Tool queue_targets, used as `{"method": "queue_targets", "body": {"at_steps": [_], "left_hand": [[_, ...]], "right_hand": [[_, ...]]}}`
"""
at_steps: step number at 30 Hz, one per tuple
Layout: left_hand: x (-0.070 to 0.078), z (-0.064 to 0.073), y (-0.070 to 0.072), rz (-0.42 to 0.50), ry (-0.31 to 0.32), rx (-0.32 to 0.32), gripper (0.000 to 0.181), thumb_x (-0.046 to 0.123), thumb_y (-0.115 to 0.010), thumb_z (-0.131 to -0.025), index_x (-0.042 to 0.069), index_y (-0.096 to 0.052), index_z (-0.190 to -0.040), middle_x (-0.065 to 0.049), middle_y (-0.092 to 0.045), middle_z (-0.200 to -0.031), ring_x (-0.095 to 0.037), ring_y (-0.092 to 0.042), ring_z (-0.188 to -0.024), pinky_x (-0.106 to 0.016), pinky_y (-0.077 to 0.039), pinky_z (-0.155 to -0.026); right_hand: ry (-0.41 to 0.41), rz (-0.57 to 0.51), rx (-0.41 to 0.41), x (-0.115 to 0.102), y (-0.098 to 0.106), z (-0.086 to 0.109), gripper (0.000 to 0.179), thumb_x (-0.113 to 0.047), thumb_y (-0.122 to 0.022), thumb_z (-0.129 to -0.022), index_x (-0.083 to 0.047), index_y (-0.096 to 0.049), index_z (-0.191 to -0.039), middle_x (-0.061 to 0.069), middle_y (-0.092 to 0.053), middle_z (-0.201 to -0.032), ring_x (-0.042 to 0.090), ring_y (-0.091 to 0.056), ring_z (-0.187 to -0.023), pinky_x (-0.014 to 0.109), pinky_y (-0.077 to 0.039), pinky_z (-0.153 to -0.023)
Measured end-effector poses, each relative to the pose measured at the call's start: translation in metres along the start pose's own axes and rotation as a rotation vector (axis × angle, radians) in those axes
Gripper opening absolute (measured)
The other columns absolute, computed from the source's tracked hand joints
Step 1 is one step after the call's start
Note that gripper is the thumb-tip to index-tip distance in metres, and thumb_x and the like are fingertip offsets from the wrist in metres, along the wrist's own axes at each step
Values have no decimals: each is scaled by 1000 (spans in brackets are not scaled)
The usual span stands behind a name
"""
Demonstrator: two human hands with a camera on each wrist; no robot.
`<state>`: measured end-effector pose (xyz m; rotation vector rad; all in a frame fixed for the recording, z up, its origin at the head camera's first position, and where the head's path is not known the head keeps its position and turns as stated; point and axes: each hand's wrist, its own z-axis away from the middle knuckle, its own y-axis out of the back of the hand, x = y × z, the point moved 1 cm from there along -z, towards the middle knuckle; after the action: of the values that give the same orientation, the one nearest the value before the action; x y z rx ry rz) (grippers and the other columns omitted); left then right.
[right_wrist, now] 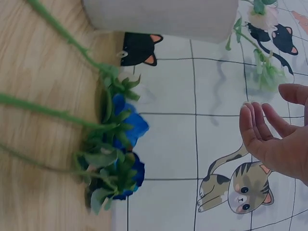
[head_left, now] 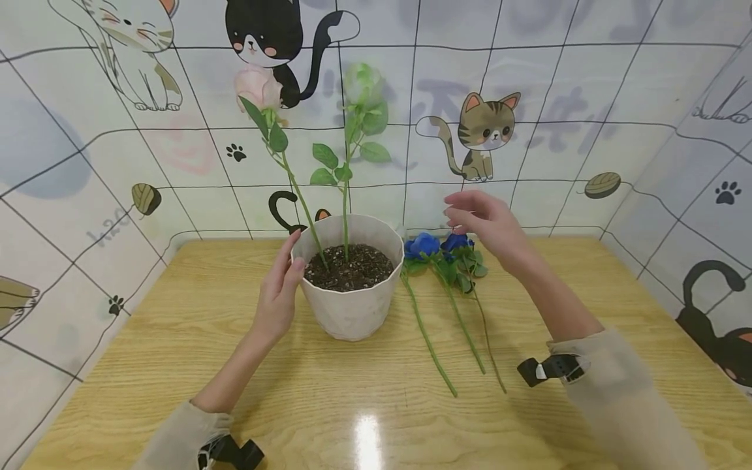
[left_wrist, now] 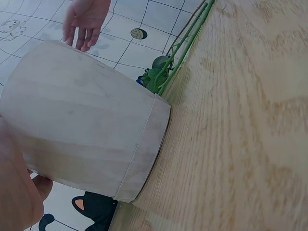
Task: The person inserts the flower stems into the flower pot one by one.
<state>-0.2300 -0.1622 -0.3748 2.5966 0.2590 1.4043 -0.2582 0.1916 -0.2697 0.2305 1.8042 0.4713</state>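
A white flower pot (head_left: 348, 320) with dark soil (head_left: 367, 267) stands on the table. A pink rose (head_left: 258, 88) and a pale green-white rose (head_left: 363, 85) rise from the soil on green stems, the pink one leaning left. My left hand (head_left: 279, 287) holds the pot's left side, thumb near the rim and fingers round the outer wall. To the pot's right lie two blue roses (head_left: 423, 246), with a third green stem (head_left: 427, 336) beside them. My right hand (head_left: 490, 225) hovers above the blue blooms, fingers loosely bent and nothing in them.
The wooden table (head_left: 276, 405) ends at a back wall covering (head_left: 376, 196) printed with cats and grid lines. Dark wrist cameras are strapped at both sleeves. Flower stems point toward the table's front, right of the pot.
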Motion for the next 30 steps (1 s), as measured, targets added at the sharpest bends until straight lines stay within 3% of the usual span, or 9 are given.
{"method": "queue_targets", "body": {"at_steps": [9, 16, 25, 30], "left_hand": [[0, -1, -1, 4, -17, 3, 51, 21, -40, -108, 16, -36, -158, -4, -35, -161, -26, -35, -144, -50, -27, -118], [-1, -1, -1, 13, -18, 6, 51, 21, -39, -108, 19, -36, -159, -5, -37, -160, -26, -37, -143, -51, -30, -116], [0, -1, -2, 16, -25, 6, 51, 20, -39, -108, 14, -35, -158, -4, -34, -161, -25, -34, -145, -49, -27, -118], [0, 0, -2, 14, -15, 8, 51, 21, -39, -108, 16, -35, -159, -6, -35, -161, -28, -36, -143, -52, -30, -115]], "right_hand": [[-60, 90, -15, 18, 18, 13, 49, -32, -55, -105, -1, -50, -142, 19, -56, -134, 21, -63, -103, 52, -41, -107], [-107, 133, -50, 34, 26, 20, 49, -33, -54, -105, -2, -50, -143, 19, -56, -132, 14, -62, -100, 46, -47, -100], [-146, 202, -100, 55, 34, 30, 48, -30, -54, -106, 0, -49, -142, 25, -58, -129, 38, -62, -108, 55, -48, -98], [-133, 218, -127, 69, 34, 34, 48, -25, -54, -106, 4, -47, -143, 28, -58, -129, 38, -63, -107, 51, -52, -93]]}}
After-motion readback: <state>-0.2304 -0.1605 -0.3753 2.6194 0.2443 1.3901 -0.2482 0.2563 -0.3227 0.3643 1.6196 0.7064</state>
